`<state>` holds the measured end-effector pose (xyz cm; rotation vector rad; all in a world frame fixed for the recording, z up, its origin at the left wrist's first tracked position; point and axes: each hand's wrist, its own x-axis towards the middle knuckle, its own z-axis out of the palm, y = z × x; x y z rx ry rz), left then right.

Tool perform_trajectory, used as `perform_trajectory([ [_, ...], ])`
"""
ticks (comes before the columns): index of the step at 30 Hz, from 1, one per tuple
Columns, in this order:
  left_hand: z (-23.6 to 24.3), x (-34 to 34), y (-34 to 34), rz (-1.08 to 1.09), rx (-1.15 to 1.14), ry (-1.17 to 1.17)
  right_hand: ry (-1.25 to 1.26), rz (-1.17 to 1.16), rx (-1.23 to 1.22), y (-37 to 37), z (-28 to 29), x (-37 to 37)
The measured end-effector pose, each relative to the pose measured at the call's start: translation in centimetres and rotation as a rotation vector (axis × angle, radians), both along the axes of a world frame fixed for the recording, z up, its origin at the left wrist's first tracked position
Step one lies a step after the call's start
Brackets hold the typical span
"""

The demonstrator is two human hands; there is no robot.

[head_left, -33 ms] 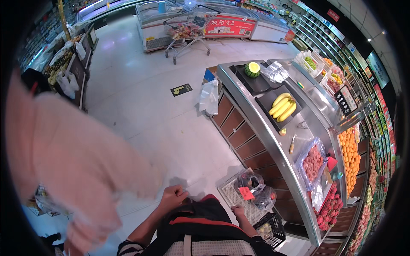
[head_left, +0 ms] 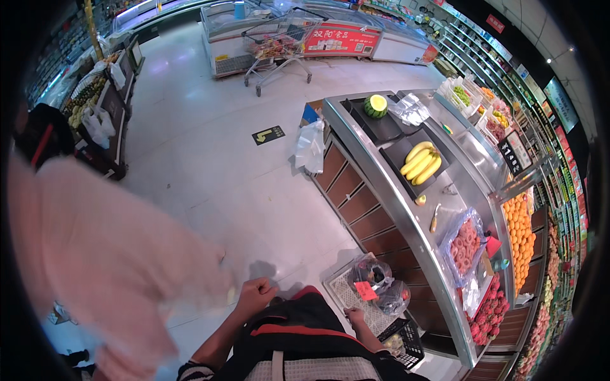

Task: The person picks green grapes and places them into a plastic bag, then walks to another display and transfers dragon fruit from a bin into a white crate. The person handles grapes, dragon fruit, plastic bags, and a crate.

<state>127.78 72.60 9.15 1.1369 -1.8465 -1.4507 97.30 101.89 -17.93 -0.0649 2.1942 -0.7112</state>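
Note:
My left hand (head_left: 257, 294) hangs in front of my dark apron (head_left: 298, 317), its fingers loosely curled with nothing seen in them. Lower right of it, my right hand (head_left: 354, 315) is also closed beside the apron, and no object shows in it. Nearest to the right hand is a pale plastic crate (head_left: 346, 289) on the floor. Dark plastic bags (head_left: 393, 298) of produce with a red tag (head_left: 365, 291) lie on it. A black basket (head_left: 410, 340) with some items stands close by.
A steel counter (head_left: 387, 197) on the right carries bananas (head_left: 421, 163), a cut watermelon (head_left: 375, 106), a yellow-handled knife (head_left: 434, 219) and bagged pinkish rings (head_left: 466, 244). A blurred person in a pink top (head_left: 108, 247) is close on the left. A shopping cart (head_left: 279, 51) stands before freezers.
The person in pink has shifted slightly, and more of a dark shape behind them shows at the left. My hands stay almost in place, both closed.

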Motion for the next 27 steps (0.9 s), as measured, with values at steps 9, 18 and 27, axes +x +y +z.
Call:
perform_trajectory([
  [9, -5.0, -7.3, -15.7, 0.137, 0.196, -0.045, 0.011, 0.189, 0.33, -17.9, -7.1, -11.6],
  [18, -16.1, -3.4, -37.8, 0.414, 0.514, -0.286, -0.131, 0.234, -0.407, -53.9, -2.9, -20.1],
  [27, -28.9, 3.3, -45.8, 0.744, 1.081, -0.462, 0.037, 0.451, -0.071, -74.5, -2.2, -24.7],
])
